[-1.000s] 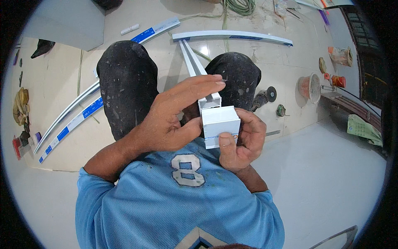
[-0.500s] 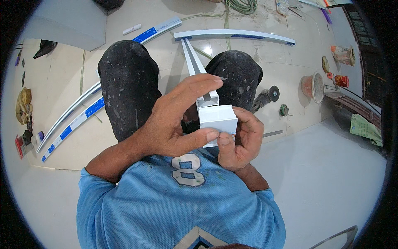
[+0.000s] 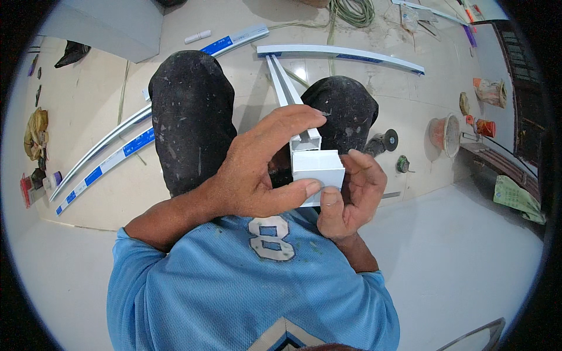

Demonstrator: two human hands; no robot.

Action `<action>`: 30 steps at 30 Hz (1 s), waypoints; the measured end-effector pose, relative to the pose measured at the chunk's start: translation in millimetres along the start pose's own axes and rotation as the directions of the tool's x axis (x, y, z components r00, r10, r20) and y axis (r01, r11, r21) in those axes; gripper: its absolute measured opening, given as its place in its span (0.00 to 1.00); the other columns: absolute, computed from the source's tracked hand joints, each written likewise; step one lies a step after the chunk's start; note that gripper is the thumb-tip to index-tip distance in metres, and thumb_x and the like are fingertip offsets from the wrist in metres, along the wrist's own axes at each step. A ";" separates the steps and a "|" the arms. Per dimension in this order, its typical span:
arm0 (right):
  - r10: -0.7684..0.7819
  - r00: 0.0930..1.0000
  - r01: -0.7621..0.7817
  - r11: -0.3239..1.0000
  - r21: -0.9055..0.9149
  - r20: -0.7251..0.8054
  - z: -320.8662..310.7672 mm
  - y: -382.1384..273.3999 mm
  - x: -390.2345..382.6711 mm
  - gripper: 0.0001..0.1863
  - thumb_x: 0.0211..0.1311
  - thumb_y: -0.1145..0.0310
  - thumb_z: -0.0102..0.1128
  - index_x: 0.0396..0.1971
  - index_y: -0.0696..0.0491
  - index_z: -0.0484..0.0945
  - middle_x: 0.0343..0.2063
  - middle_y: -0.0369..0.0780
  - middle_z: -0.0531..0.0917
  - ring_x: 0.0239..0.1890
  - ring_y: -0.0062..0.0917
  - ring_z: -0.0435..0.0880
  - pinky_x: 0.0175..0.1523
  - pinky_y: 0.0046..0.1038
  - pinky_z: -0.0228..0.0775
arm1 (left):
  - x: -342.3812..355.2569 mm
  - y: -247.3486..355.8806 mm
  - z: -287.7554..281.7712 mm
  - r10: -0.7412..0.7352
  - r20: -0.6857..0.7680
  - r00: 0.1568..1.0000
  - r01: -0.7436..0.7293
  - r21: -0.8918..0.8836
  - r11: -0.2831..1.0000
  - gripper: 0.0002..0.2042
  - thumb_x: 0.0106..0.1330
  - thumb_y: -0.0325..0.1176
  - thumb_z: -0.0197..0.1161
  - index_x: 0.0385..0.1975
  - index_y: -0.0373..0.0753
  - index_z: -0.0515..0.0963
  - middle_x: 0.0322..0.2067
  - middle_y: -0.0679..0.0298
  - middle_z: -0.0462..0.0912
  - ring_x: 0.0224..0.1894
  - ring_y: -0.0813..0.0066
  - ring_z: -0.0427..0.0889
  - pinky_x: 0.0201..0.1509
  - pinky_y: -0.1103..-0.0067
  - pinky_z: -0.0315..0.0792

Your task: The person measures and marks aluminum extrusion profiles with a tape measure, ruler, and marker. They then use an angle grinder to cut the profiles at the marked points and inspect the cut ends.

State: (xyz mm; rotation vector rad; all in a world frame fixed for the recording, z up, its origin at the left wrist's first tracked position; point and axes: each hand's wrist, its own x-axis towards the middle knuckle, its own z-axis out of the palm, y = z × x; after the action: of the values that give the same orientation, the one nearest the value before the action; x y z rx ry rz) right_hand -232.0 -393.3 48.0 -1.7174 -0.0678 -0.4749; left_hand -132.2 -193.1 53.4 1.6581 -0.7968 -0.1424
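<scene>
Between my knees a long white metal channel profile (image 3: 284,88) runs toward me, its far end by another profile on the floor. Its near end shows hollow, square-edged walls. Right at that end is a short white boxy profile piece (image 3: 319,167); whether the two touch is hard to see. My left hand (image 3: 249,167) is closed, fingers over the long profile and thumb pressed on the short piece's near face. My right hand (image 3: 356,205) pinches the short piece's right side, thumb in front, fingers bent behind it and partly hidden.
Blue-labelled white profiles (image 3: 342,52) lie ahead and at left (image 3: 111,162). A white marker (image 3: 198,37) sits far left. An angle grinder (image 3: 381,142), a green round object (image 3: 403,164) and a bucket (image 3: 445,135) stand at right. Coiled green hose (image 3: 352,10) lies far ahead.
The whole view has shifted slightly, so hands and pieces appear a little further right. My right fingers have spread a bit at the short piece's side; my left hand keeps its grasp.
</scene>
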 end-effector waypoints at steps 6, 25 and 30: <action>-0.003 0.997 0.010 0.995 -0.100 0.078 -7.0 0.6 5.3 0.30 0.75 0.63 0.72 0.66 0.70 0.78 0.52 0.55 0.88 0.49 0.35 0.92 0.53 0.34 0.86 | -1.8 0.7 2.7 -0.010 -0.028 1.000 0.011 0.041 0.999 0.40 0.64 0.43 0.75 0.76 0.32 0.74 0.71 0.41 0.79 0.77 0.45 0.77 0.83 0.50 0.60; -0.193 0.961 0.244 0.930 -0.274 0.201 -17.3 7.3 13.3 0.30 0.76 0.61 0.72 0.64 0.72 0.80 0.54 0.61 0.90 0.46 0.42 0.94 0.51 0.40 0.87 | -3.6 6.8 10.6 -0.091 -0.070 0.993 0.093 0.039 0.995 0.39 0.66 0.48 0.73 0.74 0.34 0.75 0.70 0.45 0.80 0.78 0.46 0.76 0.89 0.40 0.35; -0.126 0.968 0.183 0.947 -0.264 0.219 -17.1 2.7 16.2 0.32 0.76 0.58 0.72 0.64 0.72 0.79 0.54 0.60 0.90 0.45 0.43 0.93 0.50 0.40 0.86 | -4.1 5.0 12.2 -0.100 -0.083 0.991 0.103 0.025 0.994 0.39 0.65 0.48 0.73 0.74 0.34 0.75 0.70 0.45 0.80 0.78 0.47 0.75 0.89 0.38 0.34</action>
State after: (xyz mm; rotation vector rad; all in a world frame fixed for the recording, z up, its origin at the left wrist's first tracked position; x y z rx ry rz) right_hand -221.0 -413.7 53.2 -2.0484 -0.2941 -0.4419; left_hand -143.5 -201.0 53.4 1.7218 -0.6556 -0.1337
